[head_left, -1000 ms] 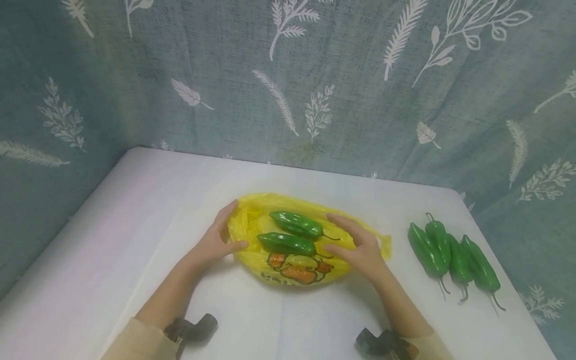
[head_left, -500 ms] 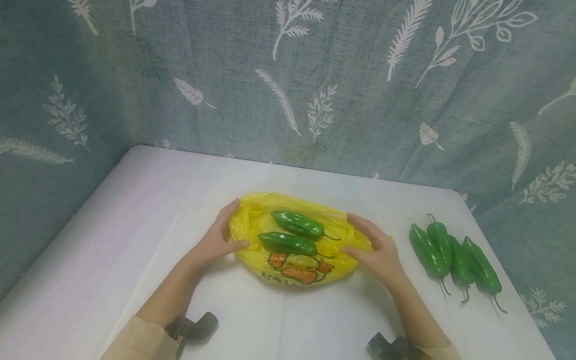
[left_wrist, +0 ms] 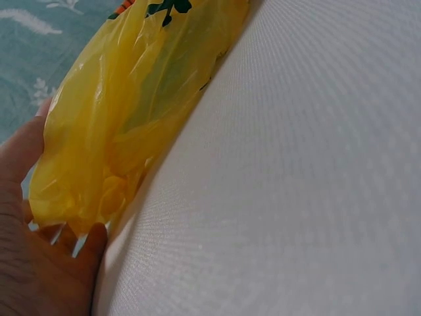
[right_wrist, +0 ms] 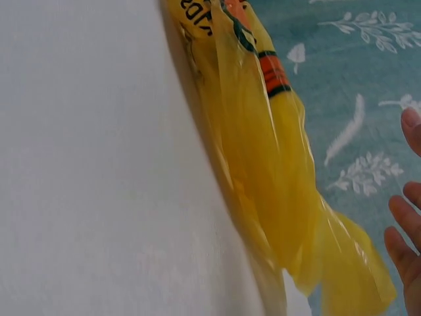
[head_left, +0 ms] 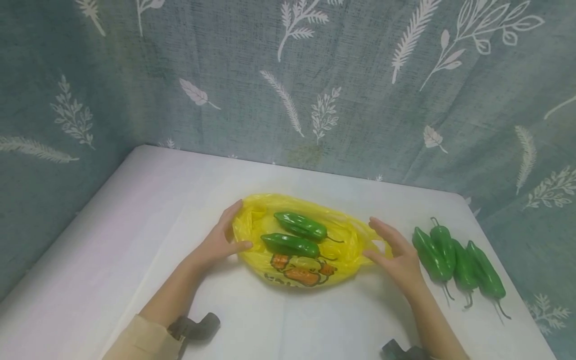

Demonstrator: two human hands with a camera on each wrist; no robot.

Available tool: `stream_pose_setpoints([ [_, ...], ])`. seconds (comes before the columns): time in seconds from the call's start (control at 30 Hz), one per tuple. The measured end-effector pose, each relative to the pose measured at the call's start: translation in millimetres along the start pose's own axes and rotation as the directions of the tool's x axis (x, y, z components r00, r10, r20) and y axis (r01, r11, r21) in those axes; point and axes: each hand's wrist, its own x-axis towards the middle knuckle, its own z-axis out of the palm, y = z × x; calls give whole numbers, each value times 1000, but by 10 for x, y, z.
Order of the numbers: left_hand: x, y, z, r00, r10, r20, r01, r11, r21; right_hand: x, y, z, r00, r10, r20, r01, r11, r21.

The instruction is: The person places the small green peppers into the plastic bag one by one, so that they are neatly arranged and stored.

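A yellow plastic bag [head_left: 256, 262] with a printed cartoon lies on the white table. Two green peppers show in its middle, a far one [head_left: 300, 225] and a near one [head_left: 290, 245], stems pointing right. My left hand [head_left: 220, 245] rests at the bag's left end, thumb and fingers spread around the edge. In the left wrist view, that hand [left_wrist: 39, 270] lies against the crinkled yellow plastic [left_wrist: 92, 151]. At the bag's right end, my right hand [head_left: 398, 257] hovers with spread fingers and holds nothing. The right wrist view shows its fingertips [right_wrist: 401, 214] apart from the plastic [right_wrist: 263, 178].
Several more green peppers [head_left: 464, 267] lie side by side on the right of the table [head_left: 288, 325]. A grey-green curtain [head_left: 252, 125] with white leaf prints hangs behind and along the sides. Both wrists carry dark camera mounts [head_left: 198, 327].
My right hand has moved right, from beside the pepper stems to the bag's right end. The left hand stays at the left end. The peppers keep their places in the bag.
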Motion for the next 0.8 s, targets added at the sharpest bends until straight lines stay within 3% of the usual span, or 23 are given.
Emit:
stream_pose_setpoints([
  [0.37, -20, 22, 14, 1000, -4, 4, 4, 1000, 5, -61, 94, -150, 996, -18, -88, 19, 1000, 6],
  [0.67, -23, 20, -5, 1000, 7, -4, -7, 1000, 23, -105, 137, -268, 984, 110, -138, -120, 991, -63],
  [0.8, -21, 13, -6, 1000, 3, -1, -3, 1000, 14, -131, 177, -331, 977, 133, -165, -146, 987, -71],
])
